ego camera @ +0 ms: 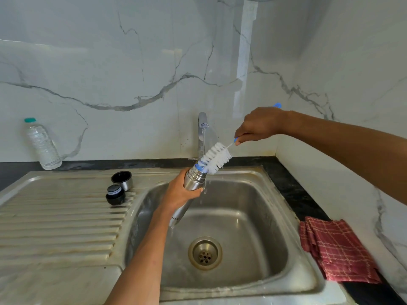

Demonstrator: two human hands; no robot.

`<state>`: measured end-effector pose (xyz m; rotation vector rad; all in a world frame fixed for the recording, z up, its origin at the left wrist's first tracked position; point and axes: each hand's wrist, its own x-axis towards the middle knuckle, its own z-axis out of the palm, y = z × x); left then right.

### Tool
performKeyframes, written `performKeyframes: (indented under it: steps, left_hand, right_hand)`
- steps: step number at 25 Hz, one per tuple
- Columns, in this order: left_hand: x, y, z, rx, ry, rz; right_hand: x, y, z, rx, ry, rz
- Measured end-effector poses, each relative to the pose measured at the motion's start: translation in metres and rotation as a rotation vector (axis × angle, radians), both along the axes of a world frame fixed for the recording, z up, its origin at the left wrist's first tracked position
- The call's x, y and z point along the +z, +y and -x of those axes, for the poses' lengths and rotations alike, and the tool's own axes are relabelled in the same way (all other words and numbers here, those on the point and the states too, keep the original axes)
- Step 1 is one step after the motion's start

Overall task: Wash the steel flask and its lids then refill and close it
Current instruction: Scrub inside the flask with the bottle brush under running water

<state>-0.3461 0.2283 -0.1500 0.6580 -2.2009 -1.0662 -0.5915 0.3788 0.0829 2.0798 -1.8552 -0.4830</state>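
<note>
Left hand (180,190) grips flask (193,178); right hand (257,126) pinches brush (217,157) at mouth. Lids (121,180) unwashed, refill pending.

Person, two arms in view, head camera.

Left hand (179,191): bare; no ring, glove or bandage on the visible side.

Left forearm (143,256): bare from wrist to the lower frame edge; no sleeve, watch or bracelet.

Right hand (258,125): bare; back of the hand and knuckles show, no ring or glove.

Right forearm (343,150): bare from wrist to the right frame edge; no sleeve, cuff, watch or band.

Markings: none visible on either arm.
</note>
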Motion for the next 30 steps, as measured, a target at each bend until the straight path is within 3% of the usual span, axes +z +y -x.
performKeyframes:
  steps: [2,3,6,9,11,13,16,18,20,22,26,28,30]
  left_hand:
    - [0.002,0.001,-0.001,0.001,-0.008,0.005]
    - [0.001,0.000,-0.001,-0.001,-0.013,0.006]
    - [0.001,0.000,-0.002,-0.006,-0.020,0.001]
    - [0.001,-0.001,-0.001,0.011,-0.009,-0.021]
    - [0.001,-0.001,-0.001,0.020,-0.004,-0.023]
    - [0.000,-0.002,-0.001,0.017,-0.008,-0.009]
    - [0.001,0.001,-0.002,0.001,-0.034,0.032]
    - [0.002,0.003,-0.002,-0.008,-0.043,0.040]
    - [0.004,0.005,-0.002,-0.010,-0.050,0.033]
    - [0.004,0.004,-0.002,-0.008,-0.050,0.027]
    - [0.005,0.006,-0.002,-0.003,-0.014,-0.001]
    - [0.005,0.006,-0.001,-0.005,-0.005,-0.008]
    - [0.005,0.009,0.000,-0.015,-0.007,-0.013]
  right_hand:
    - [0.007,-0.011,-0.001,-0.313,-0.430,-0.230]
    - [0.005,-0.016,-0.001,-0.377,-0.509,-0.274]
    - [-0.004,-0.017,0.005,-0.322,-0.233,-0.143]
    - [-0.017,-0.007,0.015,0.131,0.048,0.191]
    - [-0.019,-0.005,0.022,0.283,0.108,0.235]
    - [-0.015,-0.006,0.021,0.189,-0.017,0.136]
    - [-0.002,-0.012,0.013,-0.222,-0.516,-0.192]
    - [0.006,-0.015,0.006,-0.428,-0.705,-0.315]
    - [0.005,-0.015,0.000,-0.424,-0.592,-0.278]
    - [0.000,-0.012,-0.003,-0.332,-0.286,-0.175]
    - [-0.014,-0.002,0.007,0.425,0.228,0.274]
    - [-0.009,-0.002,0.007,0.562,0.254,0.315]
    - [-0.004,-0.004,0.005,0.436,0.175,0.199]
